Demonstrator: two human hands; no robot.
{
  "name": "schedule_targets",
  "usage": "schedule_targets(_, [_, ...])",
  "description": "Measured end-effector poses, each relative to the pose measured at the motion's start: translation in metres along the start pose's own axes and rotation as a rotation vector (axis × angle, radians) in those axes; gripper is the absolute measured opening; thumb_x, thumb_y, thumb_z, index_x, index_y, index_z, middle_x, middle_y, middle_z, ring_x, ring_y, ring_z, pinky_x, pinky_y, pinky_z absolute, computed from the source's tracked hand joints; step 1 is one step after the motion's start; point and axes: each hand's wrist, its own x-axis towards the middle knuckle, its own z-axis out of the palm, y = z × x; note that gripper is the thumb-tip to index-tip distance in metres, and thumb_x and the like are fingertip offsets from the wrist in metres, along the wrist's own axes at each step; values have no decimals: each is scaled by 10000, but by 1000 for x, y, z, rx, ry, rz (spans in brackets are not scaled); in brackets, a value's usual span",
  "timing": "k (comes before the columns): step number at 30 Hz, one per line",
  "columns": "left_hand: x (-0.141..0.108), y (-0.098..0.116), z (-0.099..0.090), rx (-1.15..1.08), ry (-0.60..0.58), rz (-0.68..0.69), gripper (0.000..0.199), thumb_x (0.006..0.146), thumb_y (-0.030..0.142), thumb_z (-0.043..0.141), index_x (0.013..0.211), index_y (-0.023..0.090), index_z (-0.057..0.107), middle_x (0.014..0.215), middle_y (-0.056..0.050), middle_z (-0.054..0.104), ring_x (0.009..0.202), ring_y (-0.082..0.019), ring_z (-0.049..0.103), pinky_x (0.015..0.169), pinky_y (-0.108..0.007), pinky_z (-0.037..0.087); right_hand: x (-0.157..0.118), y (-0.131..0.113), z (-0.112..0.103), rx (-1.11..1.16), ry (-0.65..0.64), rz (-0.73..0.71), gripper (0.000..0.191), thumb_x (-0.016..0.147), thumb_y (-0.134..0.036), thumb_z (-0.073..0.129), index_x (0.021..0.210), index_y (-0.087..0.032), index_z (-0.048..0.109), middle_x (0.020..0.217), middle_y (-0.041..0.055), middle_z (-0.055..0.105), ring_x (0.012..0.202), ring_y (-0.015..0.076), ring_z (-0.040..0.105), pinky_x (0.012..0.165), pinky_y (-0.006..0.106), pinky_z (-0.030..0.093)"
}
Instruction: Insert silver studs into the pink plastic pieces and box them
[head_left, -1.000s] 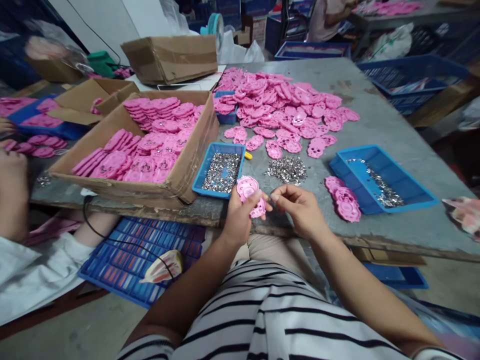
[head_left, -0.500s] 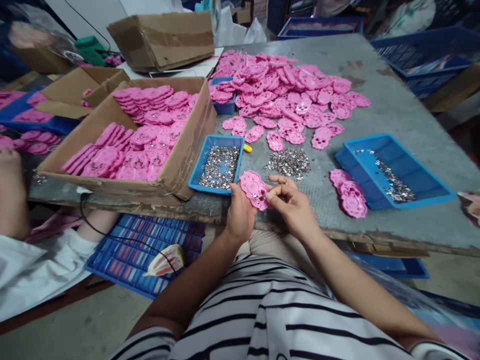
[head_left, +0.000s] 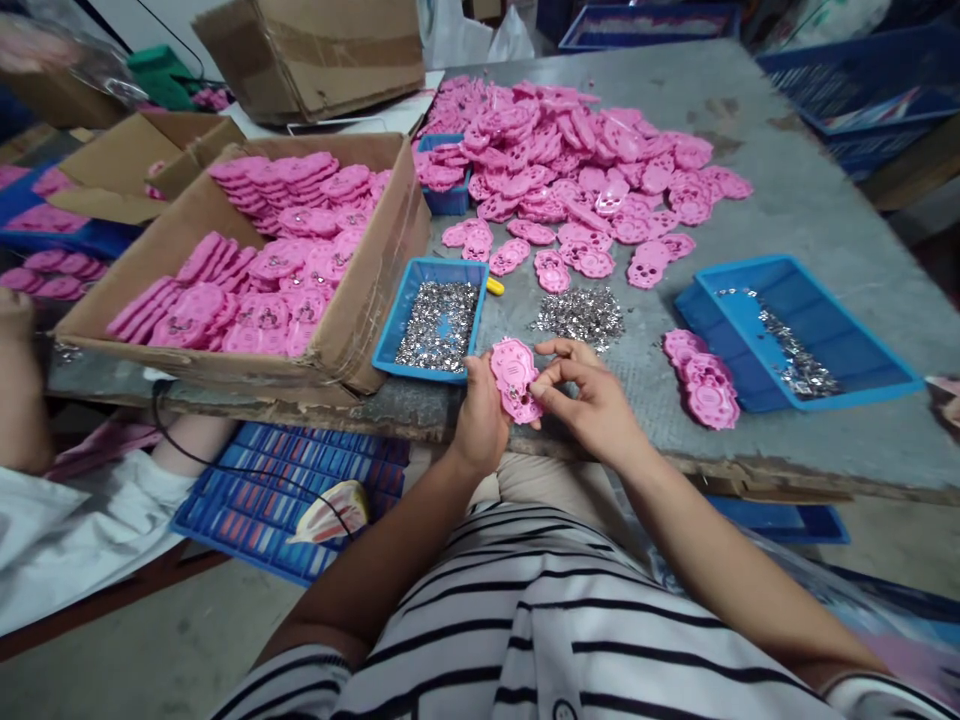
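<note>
In the head view, the left hand [head_left: 484,415] holds a pink plastic piece [head_left: 513,378] between thumb and fingers, above the table's near edge. The right hand [head_left: 589,400] pinches narrowly at its lower right side. Metal bits [head_left: 581,315] lie just beyond the grip; a blue tray [head_left: 381,352] sits left of it.

You hold a pink plastic piece [head_left: 513,372] in your left hand [head_left: 481,420], over the near edge of the grey table [head_left: 810,200], while the fingertips of your right hand [head_left: 589,400] touch its lower part; just beyond are a blue tray [head_left: 380,352] of small metal parts and a loose metal pile [head_left: 581,316], with a cardboard box [head_left: 375,330] of pink pieces to your left
</note>
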Motion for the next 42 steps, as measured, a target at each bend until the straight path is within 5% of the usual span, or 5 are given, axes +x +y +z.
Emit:
schedule_targets(18, [3,-1,2,49,-101,-72,705,837,756,297,1081,174,611,1001,-95,682,993,-215,647,743,-295,538,0,1,-8,-165,-103,-123,144,785,-218,595,642,-221,579,980,68,616,1027,240,554,923,424,430])
schedule_targets(26, [4,-6,-3,74,-175,-50,652,793,770,397,1010,178,562,833,-87,672,824,-226,671,539,-272,510,-2,14,-5,-54,27,-72,65,772,-279,640,792,-226,609,1077,86,615,985,220,575,840,382,464])
schedule_targets(30, [1,-3,-6,154,-192,-79,485,670,422,737,1005,206,461,808,-24,662,699,-177,664,488,-224,461,14,22,-22,107,204,-10,111,759,-323,645,740,-229,589,988,57,653,909,198,590,807,354,458])
schedule_targets(38, [10,-9,-6,254,-169,-19,460,578,152,548,1014,208,412,761,18,647,547,-135,619,428,-211,411,55,45,-75,63,473,83,152,642,-312,704,661,-209,594,651,-8,577,574,128,467,568,284,381])
schedule_targets(42, [19,-18,0,267,-219,-27,476,552,146,529,1008,211,406,738,35,645,515,-109,594,424,-193,394,72,30,-71,-5,448,42,139,676,-278,689,642,-211,572,591,-19,540,554,125,454,550,278,376])
